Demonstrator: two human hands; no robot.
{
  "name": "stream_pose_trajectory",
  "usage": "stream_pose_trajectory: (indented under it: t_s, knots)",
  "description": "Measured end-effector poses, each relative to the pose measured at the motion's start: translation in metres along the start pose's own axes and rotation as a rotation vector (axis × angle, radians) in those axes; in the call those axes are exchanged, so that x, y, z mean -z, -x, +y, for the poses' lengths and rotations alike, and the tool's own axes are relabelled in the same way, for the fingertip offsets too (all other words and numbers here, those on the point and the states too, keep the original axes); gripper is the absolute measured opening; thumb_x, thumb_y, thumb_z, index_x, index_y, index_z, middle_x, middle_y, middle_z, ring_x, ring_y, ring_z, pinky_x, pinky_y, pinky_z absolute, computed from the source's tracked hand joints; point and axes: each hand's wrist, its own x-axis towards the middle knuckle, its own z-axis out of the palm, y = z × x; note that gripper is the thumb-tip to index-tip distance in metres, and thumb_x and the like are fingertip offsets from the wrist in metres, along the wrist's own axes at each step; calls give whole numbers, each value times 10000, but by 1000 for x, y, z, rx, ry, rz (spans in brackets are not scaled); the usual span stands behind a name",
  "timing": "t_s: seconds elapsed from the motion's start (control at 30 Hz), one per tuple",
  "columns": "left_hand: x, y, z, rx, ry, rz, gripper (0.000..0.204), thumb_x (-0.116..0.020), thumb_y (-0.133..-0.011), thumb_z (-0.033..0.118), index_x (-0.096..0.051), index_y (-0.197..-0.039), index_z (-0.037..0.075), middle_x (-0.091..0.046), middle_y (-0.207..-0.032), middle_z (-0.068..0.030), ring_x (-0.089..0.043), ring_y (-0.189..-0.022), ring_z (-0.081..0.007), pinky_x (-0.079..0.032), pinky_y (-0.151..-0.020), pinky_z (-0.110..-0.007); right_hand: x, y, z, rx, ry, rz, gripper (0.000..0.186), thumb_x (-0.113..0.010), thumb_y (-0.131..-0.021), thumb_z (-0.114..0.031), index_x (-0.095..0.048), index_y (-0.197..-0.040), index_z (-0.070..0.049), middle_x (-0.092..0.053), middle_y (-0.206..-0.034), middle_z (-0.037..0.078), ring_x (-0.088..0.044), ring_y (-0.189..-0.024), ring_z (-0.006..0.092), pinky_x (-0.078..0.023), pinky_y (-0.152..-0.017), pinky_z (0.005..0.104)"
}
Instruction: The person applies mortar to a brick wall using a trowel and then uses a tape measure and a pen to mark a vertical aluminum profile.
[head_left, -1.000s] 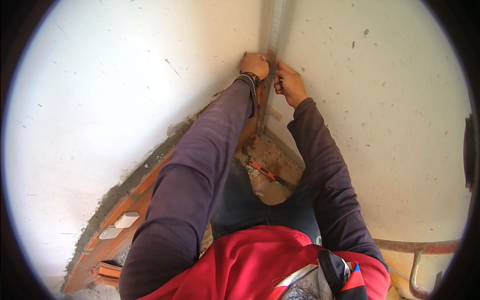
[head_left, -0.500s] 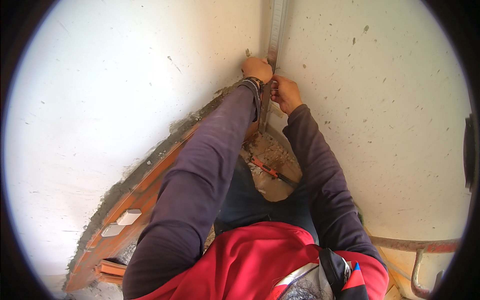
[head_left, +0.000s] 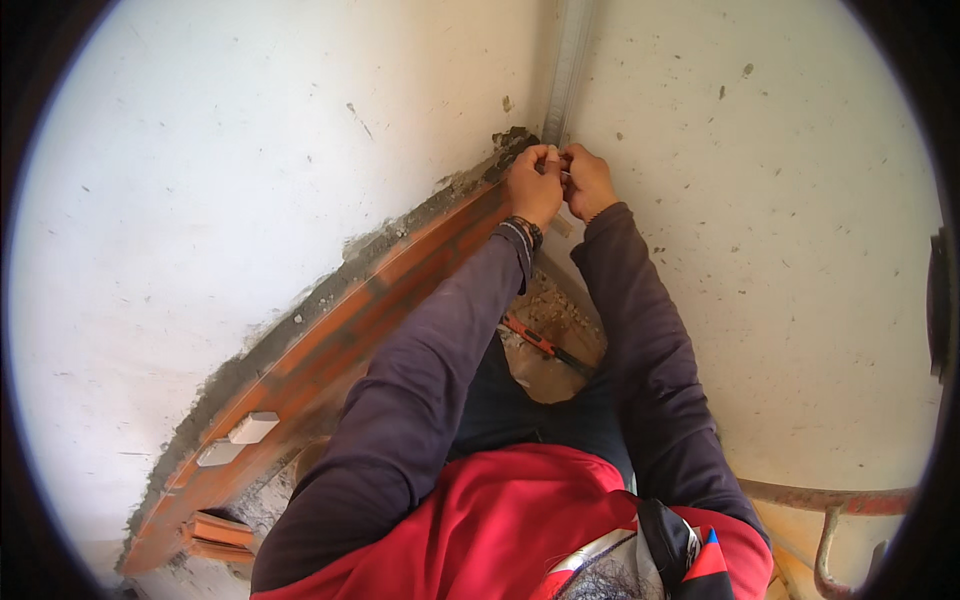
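At the wall corner both my hands are raised close together, just in front of a grey metal profile (head_left: pixel 569 75) that runs up the corner. My left hand (head_left: pixel 534 188) is closed in a pinch, thumb against fingers. Beside it, my right hand (head_left: pixel 588 184) has its fingers curled inward, nearly meeting the left. Something small and pale shows between the fingertips, too small to name. Left of the hands, the far end of a low orange brick wall (head_left: pixel 405 268) reaches the corner, with grey mortar (head_left: pixel 335 290) along its top against the white wall.
A red-orange and black tool (head_left: pixel 540 340) lies on the rubble-strewn floor below my arms. Two white blocks (head_left: pixel 254 427) rest on the brickwork at left, and several orange brick pieces (head_left: pixel 222 535) lie lower down. At lower right runs a reddish metal bar (head_left: pixel 800 496).
My left hand has come down and toward me, now beside the right hand. The right hand has shifted slightly right. More of the brick wall's far end shows.
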Motion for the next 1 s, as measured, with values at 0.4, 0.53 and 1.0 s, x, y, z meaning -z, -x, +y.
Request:
stream_pose_trajectory:
  t_s: [0.4, 0.53, 1.0]
  knots:
    - [90, 27, 44, -426, -1183, -55, 190, -766, -821, 234, -756, -988, 144, -694, -997, -53, -657, -982, -282, -542, -819, -417, 24, -11, 0, -51, -436, 38, 148, -433, -1050, -91, -529, -990, 4, -553, -868, 78, -523, -700, 167, -513, -628, 324]
    - [102, 18, 38, -498, -1335, -163, 120, -678, -849, 195, -763, -881, 117, -712, -917, -74, -674, -931, -276, -541, -798, -398, 19, -11, 4, -54, -478, 54, 169, -419, -1056, -97, -522, -978, 14, -533, -851, 80, -509, -689, 172, -511, -621, 326]
    - [99, 1, 43, -514, -1190, -133, 47, -703, -845, 139, -700, -853, 93, -693, -891, -122, -669, -874, -331, -541, -762, -438, 17, -20, 5, -75, -482, 17, 148, -459, -1066, -132, -560, -1012, -37, -585, -895, 57, -529, -693, 155, -517, -620, 329]
